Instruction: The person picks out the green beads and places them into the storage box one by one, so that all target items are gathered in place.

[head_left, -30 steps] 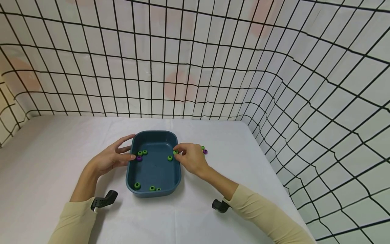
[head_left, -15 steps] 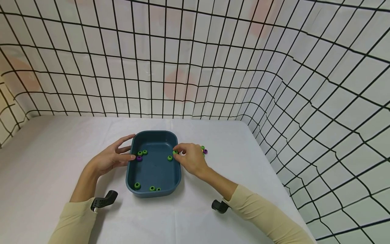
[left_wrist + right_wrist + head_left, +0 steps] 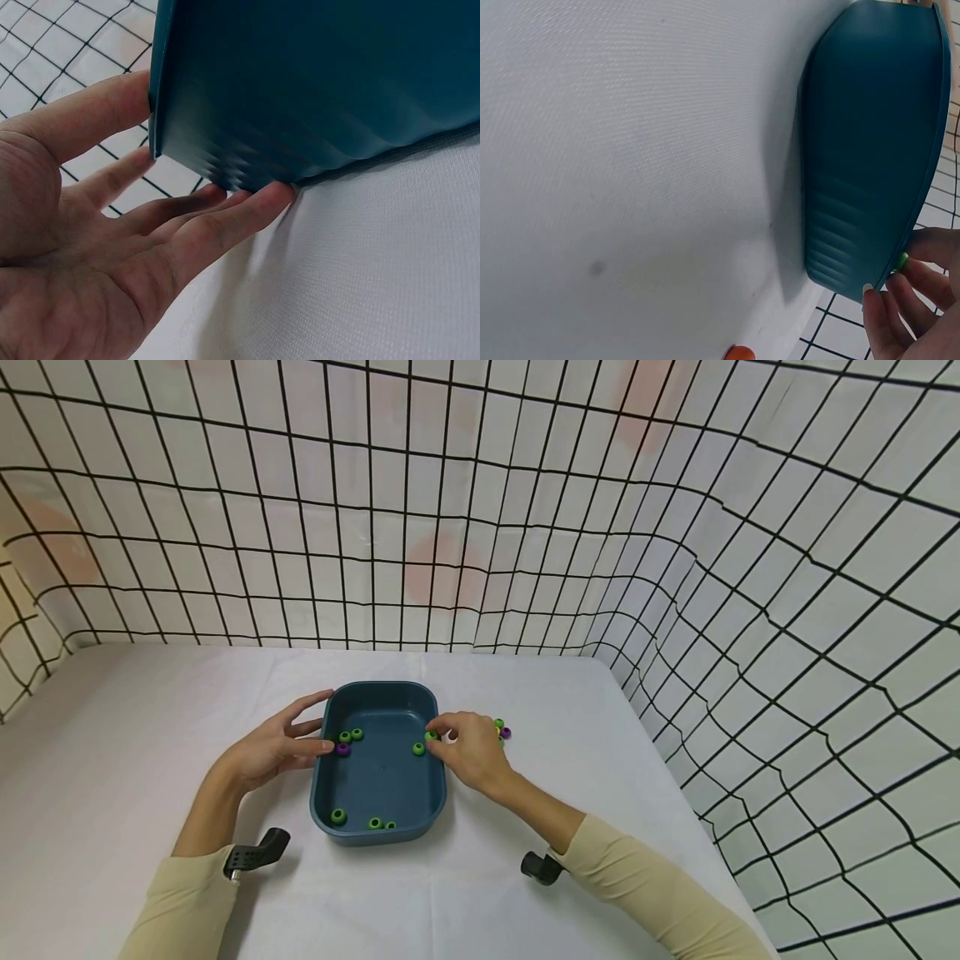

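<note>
A dark teal tray lies on the white cloth with several green beads and a purple bead inside. At its left side my left hand holds it. The thumb lies over the rim, and the fingers reach against the outer wall in the left wrist view. My right hand is at the right rim, thumb and index finger pinching a green bead. In the right wrist view that green bead shows between the fingers, right at the rim. Other fingertips sit close to the tray's outer wall.
Behind the right hand lie more beads, among them a purple one and a partly hidden yellow one. An orange round piece shows in the right wrist view. Black grid netting encloses the back and right of the table.
My right hand has shifted very slightly, so more of the yellow and green beads behind it shows. The left hand and the tray have stayed put.
</note>
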